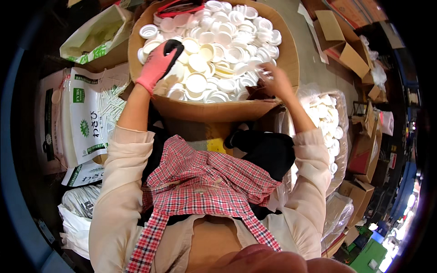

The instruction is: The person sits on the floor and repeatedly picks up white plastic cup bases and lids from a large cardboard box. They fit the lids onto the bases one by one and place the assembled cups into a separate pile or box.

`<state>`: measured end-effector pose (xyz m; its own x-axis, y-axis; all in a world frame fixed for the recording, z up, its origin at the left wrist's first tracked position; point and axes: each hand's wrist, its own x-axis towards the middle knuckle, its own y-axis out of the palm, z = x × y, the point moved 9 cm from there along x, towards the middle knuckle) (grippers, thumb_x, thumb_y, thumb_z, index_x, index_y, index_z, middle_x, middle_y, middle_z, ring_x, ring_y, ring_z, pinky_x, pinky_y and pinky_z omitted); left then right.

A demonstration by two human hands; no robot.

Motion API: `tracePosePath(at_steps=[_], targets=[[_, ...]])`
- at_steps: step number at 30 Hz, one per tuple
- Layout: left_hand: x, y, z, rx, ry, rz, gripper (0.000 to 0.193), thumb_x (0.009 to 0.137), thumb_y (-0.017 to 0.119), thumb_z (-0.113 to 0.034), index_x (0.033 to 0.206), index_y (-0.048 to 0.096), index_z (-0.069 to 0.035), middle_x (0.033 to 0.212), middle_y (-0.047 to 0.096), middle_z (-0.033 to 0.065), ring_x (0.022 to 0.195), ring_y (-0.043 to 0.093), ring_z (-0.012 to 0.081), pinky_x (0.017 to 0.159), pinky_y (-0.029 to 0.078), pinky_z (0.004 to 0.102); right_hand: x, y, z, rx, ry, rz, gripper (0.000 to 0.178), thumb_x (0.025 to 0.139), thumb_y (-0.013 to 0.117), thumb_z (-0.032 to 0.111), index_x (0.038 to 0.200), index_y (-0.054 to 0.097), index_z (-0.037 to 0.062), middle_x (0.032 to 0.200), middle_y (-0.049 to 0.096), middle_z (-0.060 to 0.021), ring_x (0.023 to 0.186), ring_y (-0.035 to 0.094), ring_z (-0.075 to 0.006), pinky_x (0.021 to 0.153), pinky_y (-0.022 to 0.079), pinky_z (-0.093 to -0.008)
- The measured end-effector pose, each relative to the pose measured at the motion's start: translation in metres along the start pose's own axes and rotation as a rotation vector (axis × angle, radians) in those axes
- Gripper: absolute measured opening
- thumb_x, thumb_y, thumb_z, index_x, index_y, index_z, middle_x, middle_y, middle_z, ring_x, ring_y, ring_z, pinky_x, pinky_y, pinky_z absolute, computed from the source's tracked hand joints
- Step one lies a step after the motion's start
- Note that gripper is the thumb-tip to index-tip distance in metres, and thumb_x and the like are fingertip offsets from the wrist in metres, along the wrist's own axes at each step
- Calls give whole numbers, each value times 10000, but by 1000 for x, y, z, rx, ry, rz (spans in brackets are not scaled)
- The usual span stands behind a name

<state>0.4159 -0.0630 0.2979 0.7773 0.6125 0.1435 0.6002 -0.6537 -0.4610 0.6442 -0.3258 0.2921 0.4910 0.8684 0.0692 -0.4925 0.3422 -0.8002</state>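
A large cardboard box (200, 109) in front of me is heaped with round plastic lids (196, 83), mostly white with some cream ones in the middle. At the heap's left side is my left hand (160, 63), in a pink glove with black palm and fingertips. Its fingers curl in toward the thumb; whatever they hold, if anything, is hidden. My bare right hand (276, 82) is over the box's right edge, close to white lids and a dark brown patch. Motion smears its fingers, so its grip is unclear.
A clear bag of white lids (334, 136) stands right of the box. On the left lie printed white sacks (86, 118) with thin white sticks and an open bag (98, 36). Open cartons (339, 41) line the right side. A red-rimmed item (180, 8) rests on the heap's far edge.
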Motion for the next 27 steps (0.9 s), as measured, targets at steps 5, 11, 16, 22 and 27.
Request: tracePosePath(at_steps=[5,11,16,22,27], targets=[[-8,-3,-12,24,-18,20,337,882,583,-282,1064,613,0,1002,656,190,923,622,332,820,474,373,48,170,38,0,274,416,366,861,652,251,1068,607,-47,829,674,-159,657,666,-188,514,536,-323],[-20,-12,63,-199,-221,-35,403,962,510,-347,1177,568,-11,968,638,42,891,591,113,760,484,278,67,171,60,207,282,330,167,794,619,90,840,628,-71,661,660,-138,525,656,-195,441,510,-311],[-51,29,5,-1531,-510,425,730,891,444,-645,1379,398,-104,1339,484,140,1206,490,316,980,387,595,71,89,149,748,144,200,259,913,592,183,983,617,-64,756,654,-117,620,651,-168,475,513,-276],[-38,14,-34,-1857,-354,523,825,908,354,-655,1422,303,-13,1427,342,290,1327,313,495,1053,292,632,29,147,1,-433,31,479,345,808,629,148,1139,577,69,987,660,-215,929,626,-382,813,486,-437],[-37,17,-56,-1973,-229,688,820,918,322,-654,1421,304,-6,1425,346,298,1303,356,495,1002,371,617,25,141,13,-292,61,436,428,789,594,43,1205,504,92,928,628,-210,894,602,-372,789,481,-418]])
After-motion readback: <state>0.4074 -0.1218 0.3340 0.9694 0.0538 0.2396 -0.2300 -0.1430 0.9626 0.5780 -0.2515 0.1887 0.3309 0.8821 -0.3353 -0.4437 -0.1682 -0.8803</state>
